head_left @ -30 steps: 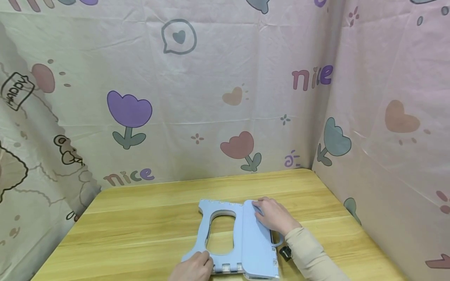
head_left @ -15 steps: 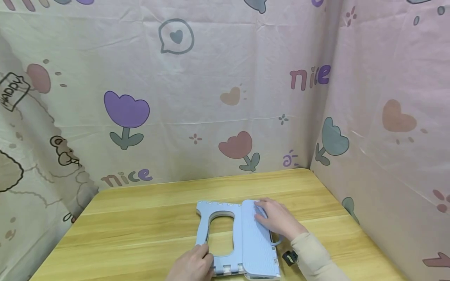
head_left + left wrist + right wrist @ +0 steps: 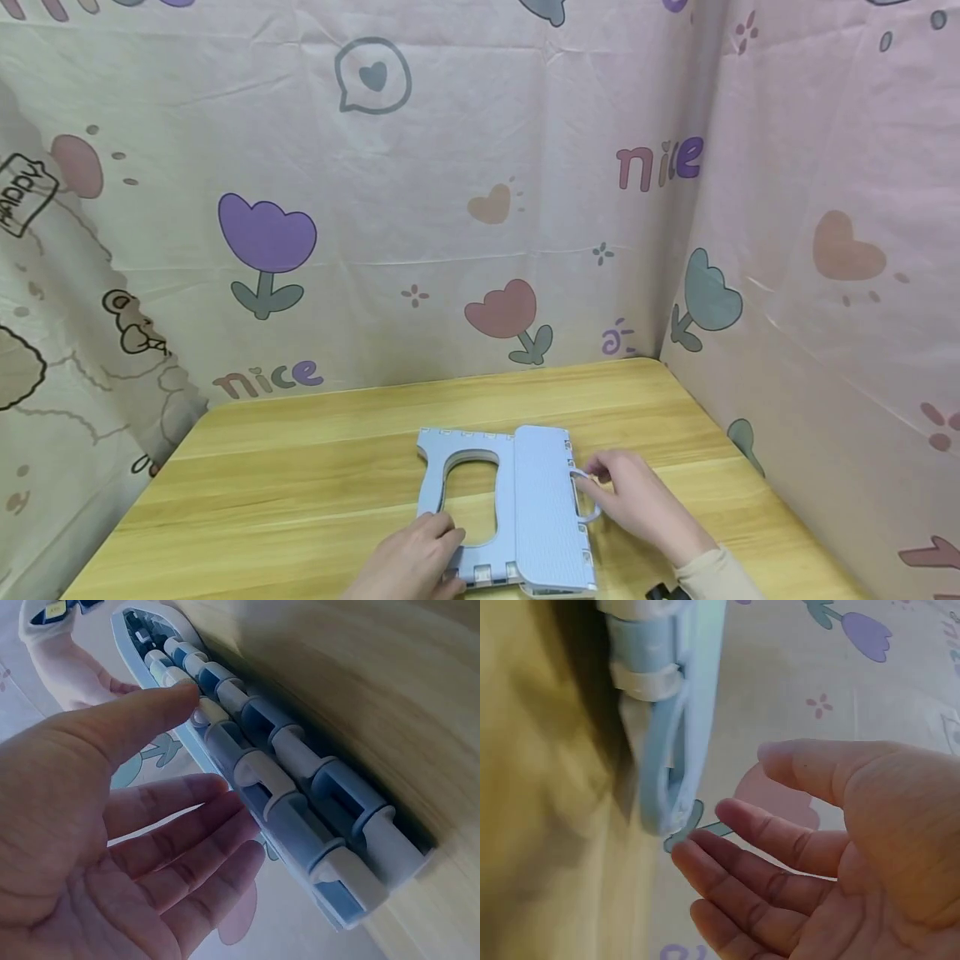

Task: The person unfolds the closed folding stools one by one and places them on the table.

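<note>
A light blue folding step stool (image 3: 543, 508) lies folded flat on the table, its ribbed top panel to the right and the legs with a large oval opening to the left. My left hand (image 3: 412, 554) rests at its near left corner. In the left wrist view, the thumb touches the hinged edge (image 3: 270, 780) and the loosely extended fingers reach the panel face. At the right side, my right hand (image 3: 637, 500) is beside the stool's loop handle (image 3: 590, 518). The right wrist view has its fingers relaxed, apart from the handle (image 3: 656, 780).
The wood-grain table (image 3: 300, 475) carries the stool near its front edge. Patterned cloth (image 3: 420, 200) hangs behind the table and along both sides. A small black device (image 3: 666, 592) sits at my right wrist.
My right hand has left the ribbed panel and moved right and nearer to me, beside the handle. My left hand's fingers have loosened at the corner. The stool stays in place.
</note>
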Demonstrator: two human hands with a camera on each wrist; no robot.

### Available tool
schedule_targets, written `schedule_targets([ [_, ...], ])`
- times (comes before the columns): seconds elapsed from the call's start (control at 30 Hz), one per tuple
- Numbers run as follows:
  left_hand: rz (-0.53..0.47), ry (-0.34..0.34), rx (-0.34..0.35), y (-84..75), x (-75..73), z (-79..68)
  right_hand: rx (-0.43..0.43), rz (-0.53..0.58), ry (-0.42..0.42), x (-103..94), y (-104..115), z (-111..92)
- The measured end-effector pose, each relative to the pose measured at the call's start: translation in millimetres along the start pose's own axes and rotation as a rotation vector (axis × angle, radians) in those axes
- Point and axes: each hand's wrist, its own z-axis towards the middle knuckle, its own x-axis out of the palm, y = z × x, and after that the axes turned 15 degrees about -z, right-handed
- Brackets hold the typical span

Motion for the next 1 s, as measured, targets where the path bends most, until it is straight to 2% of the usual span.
schedule_targets([
  [0.3,0.022,-0.029,0.040,-2.8,5.1,2.6,0.016,0.035,0.015,8.3,-11,-13],
  [0.53,0.031,-0.009,0.034,-5.8,6.1,6.1,0.093,-0.008,0.073,9.8,-14,-15],
  [0.77,0.030,0.017,0.033,-7.7,5.8,10.1,-0.022,0.053,0.154,14.6,-24,-20],
  [1.0,0.019,0.025,0.031,-7.6,6.8,10.6,0.013,0.183,0.224,17.7,-29,-18],
])
